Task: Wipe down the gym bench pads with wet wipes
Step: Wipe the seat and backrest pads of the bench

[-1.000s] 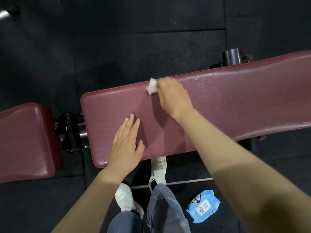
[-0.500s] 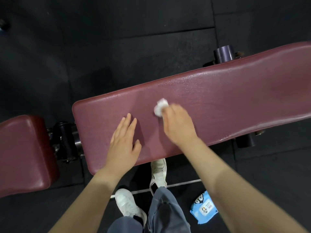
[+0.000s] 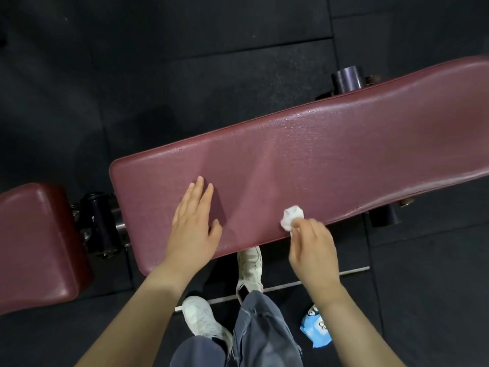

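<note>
Pinching a balled wipe, the right hand presses it on the pad at its near edge; the left hand rests flat, fingers straight, left of it.

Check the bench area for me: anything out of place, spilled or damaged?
Only one thing: the blue wet-wipe pack lies on the dark floor beside the person's feet, partly hidden by the right forearm. The long maroon pad shows no tear, only a wet sheen on its far part.
</note>
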Available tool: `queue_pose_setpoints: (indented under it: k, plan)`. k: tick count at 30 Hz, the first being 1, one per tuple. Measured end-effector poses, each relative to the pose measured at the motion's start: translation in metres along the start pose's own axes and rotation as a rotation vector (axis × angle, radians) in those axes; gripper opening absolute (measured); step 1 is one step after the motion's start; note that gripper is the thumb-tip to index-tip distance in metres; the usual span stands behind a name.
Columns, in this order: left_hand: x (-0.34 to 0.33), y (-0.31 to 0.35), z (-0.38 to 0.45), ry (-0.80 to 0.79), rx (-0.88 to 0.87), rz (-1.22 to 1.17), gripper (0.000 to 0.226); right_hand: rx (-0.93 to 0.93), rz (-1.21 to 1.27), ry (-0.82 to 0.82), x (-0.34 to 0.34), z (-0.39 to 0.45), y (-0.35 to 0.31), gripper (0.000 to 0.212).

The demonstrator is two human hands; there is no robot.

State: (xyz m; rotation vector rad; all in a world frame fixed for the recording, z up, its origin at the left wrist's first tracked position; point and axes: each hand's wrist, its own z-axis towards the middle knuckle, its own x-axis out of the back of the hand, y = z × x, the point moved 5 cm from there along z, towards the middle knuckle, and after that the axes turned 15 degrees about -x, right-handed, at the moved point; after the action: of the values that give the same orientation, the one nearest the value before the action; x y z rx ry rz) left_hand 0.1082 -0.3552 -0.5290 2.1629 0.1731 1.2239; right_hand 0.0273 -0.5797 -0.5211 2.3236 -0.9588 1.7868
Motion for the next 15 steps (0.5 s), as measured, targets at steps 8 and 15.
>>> queue_pose_setpoints:
  k: [8, 15]
  plan:
    - [-0.002, -0.003, -0.001, -0.003, -0.034, 0.033, 0.075, 0.074, -0.127, 0.122, 0.016, 0.215, -0.125, 0.019]
    - [0.001, -0.002, -0.002, -0.013, -0.024, 0.022, 0.074, -0.033, -0.037, 0.227, 0.023, 0.127, -0.045, 0.008]
